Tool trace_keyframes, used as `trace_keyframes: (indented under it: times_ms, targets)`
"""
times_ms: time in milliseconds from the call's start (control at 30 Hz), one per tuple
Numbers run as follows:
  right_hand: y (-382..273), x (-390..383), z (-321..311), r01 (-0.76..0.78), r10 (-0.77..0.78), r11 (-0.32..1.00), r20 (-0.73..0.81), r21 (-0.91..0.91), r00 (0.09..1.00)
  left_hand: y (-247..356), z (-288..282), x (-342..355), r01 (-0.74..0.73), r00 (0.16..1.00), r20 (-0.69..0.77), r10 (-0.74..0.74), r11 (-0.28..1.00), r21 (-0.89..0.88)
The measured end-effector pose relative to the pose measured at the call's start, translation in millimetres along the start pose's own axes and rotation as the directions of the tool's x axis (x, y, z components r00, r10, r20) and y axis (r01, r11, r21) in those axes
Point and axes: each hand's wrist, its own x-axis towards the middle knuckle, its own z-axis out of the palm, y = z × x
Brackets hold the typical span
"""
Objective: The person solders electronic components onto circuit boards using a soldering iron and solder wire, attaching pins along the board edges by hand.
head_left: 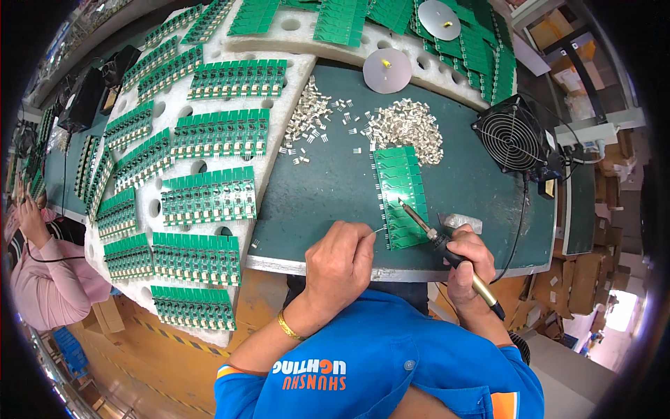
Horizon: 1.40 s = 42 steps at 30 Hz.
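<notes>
My left hand (340, 262) is closed on a thin solder wire that reaches to the left edge of a green circuit board panel (396, 171). My right hand (466, 265) grips a soldering iron (481, 292), its tip over the middle of that panel. Small white connectors line the panel's left edge. Two loose piles of similar connectors (408, 129) (307, 112) lie beyond it. A small translucent object (463, 222), which I cannot make out, lies beside my right hand.
Foam trays (276, 153) of populated boards fill the left; more boards (391, 14) sit at the back near two metal discs (386, 70). A black fan (509, 136) stands right on the green bench (307, 202). A co-worker in pink (49, 279) works far left. Cardboard boxes (569, 286) stand right.
</notes>
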Motion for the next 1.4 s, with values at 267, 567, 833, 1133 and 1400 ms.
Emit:
trace_keyframes:
  times_ms: [267, 567, 833, 1133, 1400]
  targets:
    - [-3, 7, -3, -0.071, 0.071, 0.997, 0.02, -0.005, 0.997, 1, -1, 1, 0.009, 1.0, 0.015, -0.009, 1.0, 0.0]
    - [4, 19, -1, -0.169, 0.169, 0.982, 0.007, 0.088, 0.986, 7, -6, 16, 0.239, 0.971, 0.053, -0.235, 0.967, -0.087]
    - [11, 33, -3, -0.226, 0.229, 0.968, -0.013, 0.11, 0.973, 8, -3, 39, 0.259, 0.966, 0.018, -0.258, 0.965, -0.038]
    - [18, 45, -5, -0.192, 0.192, 0.975, 0.011, 0.116, 0.981, 5, 0, 64, 0.236, 0.972, -0.013, -0.236, 0.969, 0.069]
    - [24, 47, -6, -0.228, 0.22, 0.967, 0.077, 0.115, 0.973, -4, 10, 65, 0.247, 0.961, 0.089, -0.261, 0.959, 0.142]
